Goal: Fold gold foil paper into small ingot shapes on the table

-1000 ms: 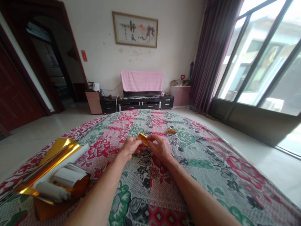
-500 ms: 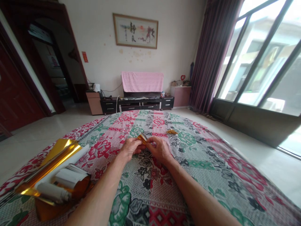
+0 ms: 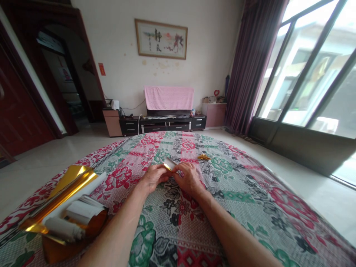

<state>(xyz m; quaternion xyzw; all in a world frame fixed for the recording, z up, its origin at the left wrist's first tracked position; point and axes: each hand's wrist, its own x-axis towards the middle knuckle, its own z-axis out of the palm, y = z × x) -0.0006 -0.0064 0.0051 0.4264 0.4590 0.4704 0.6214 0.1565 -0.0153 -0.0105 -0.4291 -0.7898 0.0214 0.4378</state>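
Foil strip (image 3: 170,164) sits between both hands over the middle of the cloth, pale side up, gold along its near edge. Left hand (image 3: 152,178) pinches the 9 o'clock end; right hand (image 3: 187,177) pinches the 3 o'clock end, fingers narrow, probably so the strip stays taut and doesn't spring open. Can't tell whether hands rest on the cloth.

Folded gold piece (image 3: 204,157) lies at 2 o'clock, just beyond the right hand, likely put there to be out of the way but near. Foil sheets (image 3: 65,198) at 8 o'clock beside the left forearm, some curled with pale sides out; probably kept there for easy left-side reach. Tablecloth (image 3: 236,215), floral, under everything, maybe to protect the top.

Farther out: TV stand (image 3: 180,128) at 12, pink cover (image 3: 169,97) above it, perhaps against dust; curtain (image 3: 246,78) at 1, drawn aside, presumably for light.
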